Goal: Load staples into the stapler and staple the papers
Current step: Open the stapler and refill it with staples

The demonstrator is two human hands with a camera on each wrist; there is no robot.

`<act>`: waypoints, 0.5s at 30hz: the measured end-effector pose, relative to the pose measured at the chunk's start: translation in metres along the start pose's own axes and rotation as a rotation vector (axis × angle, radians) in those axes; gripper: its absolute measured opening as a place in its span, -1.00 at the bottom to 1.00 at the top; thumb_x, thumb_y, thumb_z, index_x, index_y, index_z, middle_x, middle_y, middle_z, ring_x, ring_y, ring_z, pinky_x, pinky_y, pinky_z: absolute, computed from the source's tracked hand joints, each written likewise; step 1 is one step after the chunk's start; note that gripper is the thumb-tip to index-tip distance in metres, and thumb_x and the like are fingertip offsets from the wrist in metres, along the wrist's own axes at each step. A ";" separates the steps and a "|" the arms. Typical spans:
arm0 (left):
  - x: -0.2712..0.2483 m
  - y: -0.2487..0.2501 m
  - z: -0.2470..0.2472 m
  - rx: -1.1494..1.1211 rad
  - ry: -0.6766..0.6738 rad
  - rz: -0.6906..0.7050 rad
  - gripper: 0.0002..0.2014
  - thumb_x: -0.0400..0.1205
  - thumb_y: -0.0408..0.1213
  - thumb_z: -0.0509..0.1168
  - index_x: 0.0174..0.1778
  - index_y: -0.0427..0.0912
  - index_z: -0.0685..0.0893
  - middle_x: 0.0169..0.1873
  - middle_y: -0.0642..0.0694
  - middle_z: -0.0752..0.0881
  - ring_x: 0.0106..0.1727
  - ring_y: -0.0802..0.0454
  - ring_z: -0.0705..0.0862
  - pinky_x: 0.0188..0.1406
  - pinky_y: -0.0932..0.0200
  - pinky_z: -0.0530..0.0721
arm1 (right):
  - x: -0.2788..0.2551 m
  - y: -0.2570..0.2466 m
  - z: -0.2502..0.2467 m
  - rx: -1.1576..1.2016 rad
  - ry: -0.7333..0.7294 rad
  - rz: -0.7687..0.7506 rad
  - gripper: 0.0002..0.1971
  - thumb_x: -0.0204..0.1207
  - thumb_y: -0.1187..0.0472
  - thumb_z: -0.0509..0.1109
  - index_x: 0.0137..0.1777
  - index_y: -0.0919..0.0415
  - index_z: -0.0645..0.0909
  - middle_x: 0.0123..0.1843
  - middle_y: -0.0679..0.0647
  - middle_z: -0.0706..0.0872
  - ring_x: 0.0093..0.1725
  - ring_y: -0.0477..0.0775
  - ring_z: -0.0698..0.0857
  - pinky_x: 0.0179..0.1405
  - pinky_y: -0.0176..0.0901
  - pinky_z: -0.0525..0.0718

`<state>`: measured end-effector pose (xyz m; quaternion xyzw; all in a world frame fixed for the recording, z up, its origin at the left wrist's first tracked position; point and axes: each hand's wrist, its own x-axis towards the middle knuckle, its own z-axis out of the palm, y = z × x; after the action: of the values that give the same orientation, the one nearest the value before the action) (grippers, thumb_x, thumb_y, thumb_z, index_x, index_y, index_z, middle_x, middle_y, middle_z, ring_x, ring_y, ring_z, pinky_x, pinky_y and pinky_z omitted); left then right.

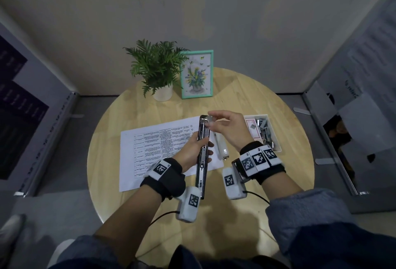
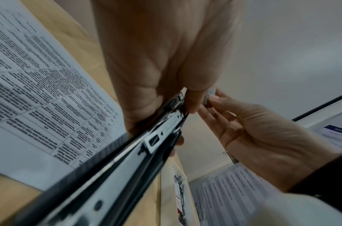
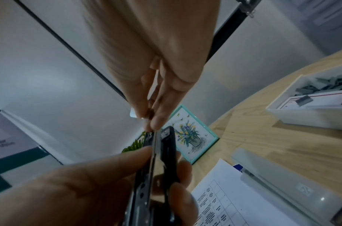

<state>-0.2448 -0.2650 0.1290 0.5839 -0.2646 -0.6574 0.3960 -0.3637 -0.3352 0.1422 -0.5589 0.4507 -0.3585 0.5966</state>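
Your left hand (image 1: pixel 188 153) is wrapping its grip around the black stapler (image 1: pixel 202 150), held opened out above the papers (image 1: pixel 158 146) at the table's (image 1: pixel 246 97) centre; your right hand (image 1: pixel 227 129) is pinching a staple strip (image 1: pixel 211 119) at the magazine's 12 o'clock end. The strip is risking a tilted entry: it could jam or snap, scattering staples. The staple tray (image 1: pixel 276 135) is sitting at 3 o'clock.

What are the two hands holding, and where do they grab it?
The left hand grips the black stapler around its middle. The right hand pinches a small strip of staples at the stapler's far end.
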 end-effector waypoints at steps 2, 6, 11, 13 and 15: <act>-0.003 0.001 -0.001 -0.004 -0.001 -0.004 -0.79 0.73 -0.25 0.06 0.28 -0.10 0.31 -0.17 -0.13 0.55 -0.28 -0.04 0.55 -0.25 0.04 0.61 | -0.001 -0.001 0.005 -0.059 0.047 -0.060 -0.77 0.41 0.50 0.45 0.07 0.39 0.71 -0.18 0.06 0.71 -0.20 -0.11 0.71 -0.03 -0.34 0.72; -0.006 0.001 0.000 0.003 -0.011 -0.008 -0.78 0.73 -0.25 0.06 0.28 -0.10 0.32 -0.17 -0.13 0.55 -0.28 -0.04 0.55 -0.23 0.02 0.60 | 0.000 -0.001 0.007 -0.156 0.110 -0.171 -0.86 0.41 0.49 0.45 -0.04 0.37 0.70 -0.26 -0.09 0.70 -0.32 -0.42 0.64 -0.17 -0.55 0.61; -0.006 0.001 0.002 -0.002 -0.017 -0.013 -0.79 0.73 -0.26 0.06 0.28 -0.10 0.32 -0.18 -0.12 0.56 -0.29 -0.04 0.55 -0.24 0.02 0.60 | 0.002 0.002 0.003 -0.197 0.063 -0.148 -0.79 0.46 0.51 0.38 0.06 0.34 0.68 -0.26 -0.05 0.69 -0.29 -0.30 0.67 -0.19 -0.46 0.68; -0.005 0.001 0.003 -0.004 -0.014 -0.012 -0.80 0.73 -0.27 0.05 0.27 -0.10 0.33 -0.19 -0.12 0.56 -0.29 -0.04 0.55 -0.24 0.02 0.60 | 0.003 0.003 0.002 -0.238 0.061 -0.170 -0.83 0.46 0.51 0.38 0.00 0.35 0.69 -0.25 -0.07 0.71 -0.31 -0.41 0.67 -0.19 -0.52 0.65; -0.005 0.001 0.004 -0.004 -0.016 -0.012 -0.80 0.73 -0.27 0.06 0.26 -0.09 0.33 -0.19 -0.12 0.56 -0.30 -0.04 0.55 -0.24 0.02 0.59 | 0.003 0.004 0.001 -0.276 0.071 -0.187 -0.85 0.46 0.48 0.39 -0.03 0.31 0.70 -0.23 -0.04 0.72 -0.30 -0.41 0.66 -0.17 -0.49 0.66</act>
<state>-0.2483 -0.2621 0.1333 0.5794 -0.2630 -0.6649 0.3911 -0.3622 -0.3372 0.1374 -0.6620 0.4626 -0.3666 0.4620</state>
